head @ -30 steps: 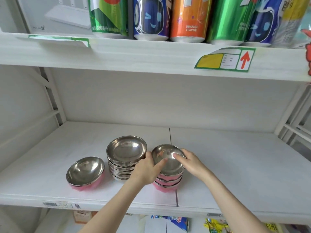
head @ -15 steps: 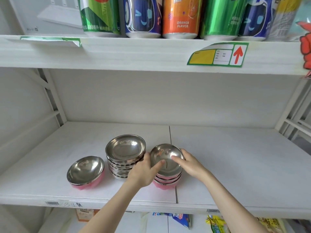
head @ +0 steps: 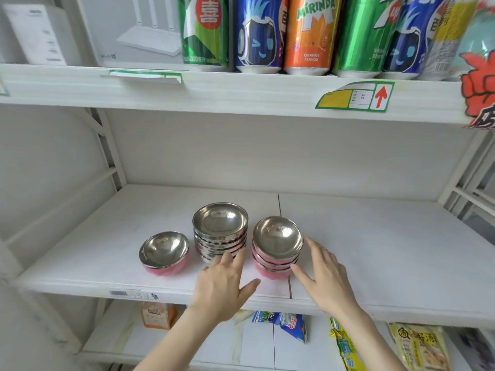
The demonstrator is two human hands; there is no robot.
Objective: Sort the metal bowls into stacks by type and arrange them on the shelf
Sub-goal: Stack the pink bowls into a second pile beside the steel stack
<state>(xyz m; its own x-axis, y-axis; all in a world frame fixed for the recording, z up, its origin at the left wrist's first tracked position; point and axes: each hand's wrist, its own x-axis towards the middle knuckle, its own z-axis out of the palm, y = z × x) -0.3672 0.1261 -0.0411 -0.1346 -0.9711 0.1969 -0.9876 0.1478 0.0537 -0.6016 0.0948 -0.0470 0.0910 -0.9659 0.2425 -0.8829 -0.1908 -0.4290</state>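
White boards, faintly wood-grained, are forming a shop shelving unit. Lowest and nearest, snack packets (head: 281,325) are lying on the bottom tier.

Above them, two bare forearms are reaching over the front lip of the middle shelf (head: 101,253). The left hand (head: 219,285) is hovering spread with fingers straight, tips at the foot of the all-steel stack (head: 219,226); cannot tell if they are touching it. The right hand (head: 326,279) is likewise splayed and holding nothing, thumb just beside the base of the pink-sided stack (head: 277,242).

A single pink-sided bowl (head: 164,251) is sitting alone to the left of both stacks. The three groups are standing in a row near the front edge, with the pink-sided stack right by the board seam. Every bowl is facing mouth-up. The bowls are round, so no long axis is lying across the shelf; each stack's axis is running vertically.

Behind, a plain white back panel is closing the bay. Overhead, the upper shelf (head: 241,95) is carrying a row of soda cans (head: 308,36), and a price label (head: 353,97) with a red arrow is sticking to its edge.
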